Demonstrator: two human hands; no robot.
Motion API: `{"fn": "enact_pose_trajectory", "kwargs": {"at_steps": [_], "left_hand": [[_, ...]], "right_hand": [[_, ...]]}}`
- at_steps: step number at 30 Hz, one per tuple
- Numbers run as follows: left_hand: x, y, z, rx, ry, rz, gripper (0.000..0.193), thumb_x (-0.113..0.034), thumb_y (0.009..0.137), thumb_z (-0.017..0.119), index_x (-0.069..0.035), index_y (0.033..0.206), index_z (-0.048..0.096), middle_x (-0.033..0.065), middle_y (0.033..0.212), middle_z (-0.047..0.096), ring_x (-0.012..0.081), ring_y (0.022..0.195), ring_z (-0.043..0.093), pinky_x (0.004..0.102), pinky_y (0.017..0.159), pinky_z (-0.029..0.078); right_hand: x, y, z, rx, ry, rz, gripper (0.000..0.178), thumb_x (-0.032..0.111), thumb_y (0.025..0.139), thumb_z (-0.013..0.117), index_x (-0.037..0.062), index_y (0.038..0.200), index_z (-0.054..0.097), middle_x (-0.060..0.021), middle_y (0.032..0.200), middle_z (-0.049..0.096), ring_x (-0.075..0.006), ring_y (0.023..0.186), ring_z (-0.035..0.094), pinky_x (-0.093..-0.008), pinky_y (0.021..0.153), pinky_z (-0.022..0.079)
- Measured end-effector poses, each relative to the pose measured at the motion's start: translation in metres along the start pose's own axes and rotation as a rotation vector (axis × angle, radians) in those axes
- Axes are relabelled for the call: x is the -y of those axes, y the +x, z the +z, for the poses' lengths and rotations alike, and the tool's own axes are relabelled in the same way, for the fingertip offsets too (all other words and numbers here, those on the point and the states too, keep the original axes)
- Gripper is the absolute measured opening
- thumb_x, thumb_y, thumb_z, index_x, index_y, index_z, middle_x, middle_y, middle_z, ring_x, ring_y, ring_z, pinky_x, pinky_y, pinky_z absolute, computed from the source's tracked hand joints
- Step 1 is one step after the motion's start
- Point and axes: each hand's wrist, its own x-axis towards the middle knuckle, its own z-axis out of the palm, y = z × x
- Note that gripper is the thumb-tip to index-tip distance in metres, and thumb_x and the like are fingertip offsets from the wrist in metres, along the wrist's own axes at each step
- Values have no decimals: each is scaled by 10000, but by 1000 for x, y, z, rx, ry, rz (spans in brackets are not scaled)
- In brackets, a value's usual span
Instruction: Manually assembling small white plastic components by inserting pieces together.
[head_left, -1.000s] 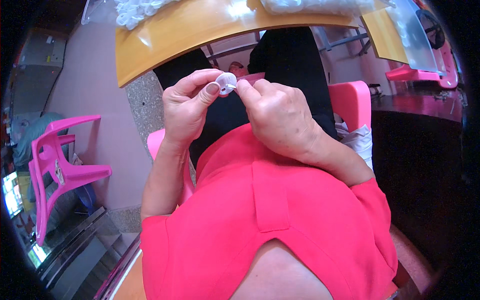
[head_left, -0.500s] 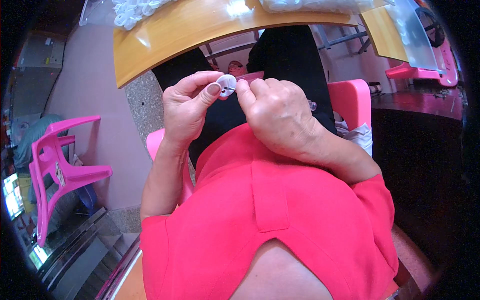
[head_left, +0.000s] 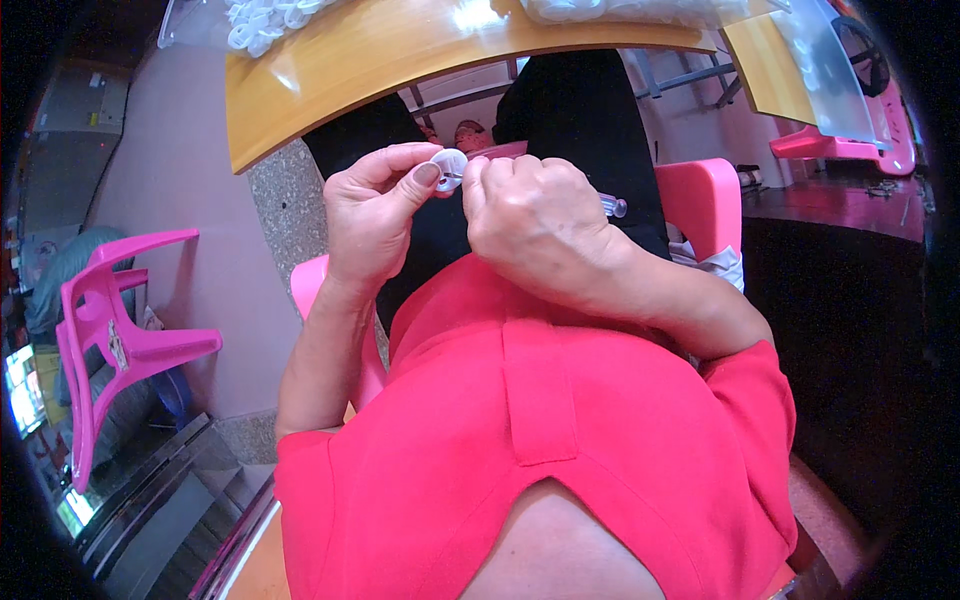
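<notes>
My left hand (head_left: 372,215) pinches a small white round plastic piece (head_left: 450,160) between thumb and forefinger, above my lap. A dark spot shows on its inner face. My right hand (head_left: 545,215) is closed around a screwdriver-like tool with a clear, faintly purple handle (head_left: 613,206), whose end juts out past the little-finger side. Its thin dark shaft reaches from my right fingertips to the face of the white piece. Most of the tool is hidden inside my fist.
Ahead is the curved edge of a wooden table (head_left: 400,85). White plastic rings (head_left: 262,25) lie in a clear tray at its far left; more pale parts (head_left: 600,8) sit in another clear container. A pink chair (head_left: 120,340) stands left, and a dark surface (head_left: 830,205) lies right.
My right hand has turned and shifted slightly left, so more of the clear handle shows behind it. My left hand and the white piece have moved a little left.
</notes>
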Motion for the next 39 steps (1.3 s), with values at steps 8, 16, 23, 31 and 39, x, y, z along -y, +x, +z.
{"fn": "enact_pose_trajectory", "kwargs": {"at_steps": [8,16,23,31,39], "left_hand": [[0,0,5,-65,97,3,144,-25,831,665,48,954,667,100,870,678,133,749,629,248,693,525],[-2,-1,8,-73,164,19,140,-11,823,667,48,951,666,98,882,674,133,764,629,250,707,528],[-5,3,-2,37,-178,-18,190,-15,864,607,75,1031,615,151,942,659,192,825,641,302,757,540],[-6,4,0,39,-83,28,175,-8,850,627,60,1012,632,127,939,662,169,832,633,275,756,536],[-3,-1,3,-4,90,68,157,-4,828,657,42,977,655,96,909,666,136,797,624,248,736,526]], "right_hand": [[8,6,0,50,-31,32,110,109,784,548,3,777,577,-73,609,546,-161,519,590,-274,432,469],[-4,15,-16,310,147,-19,121,83,764,562,-19,817,598,-135,705,628,-223,608,656,-319,497,515],[-24,11,-17,288,462,98,124,33,729,561,-31,823,612,-200,766,644,-335,710,655,-406,631,531],[-22,14,-12,200,522,110,118,55,714,567,-31,749,640,-219,690,636,-342,655,658,-420,601,537],[-10,16,-17,409,214,-56,131,49,781,537,-27,878,584,-139,727,645,-254,682,665,-350,559,522]]}}
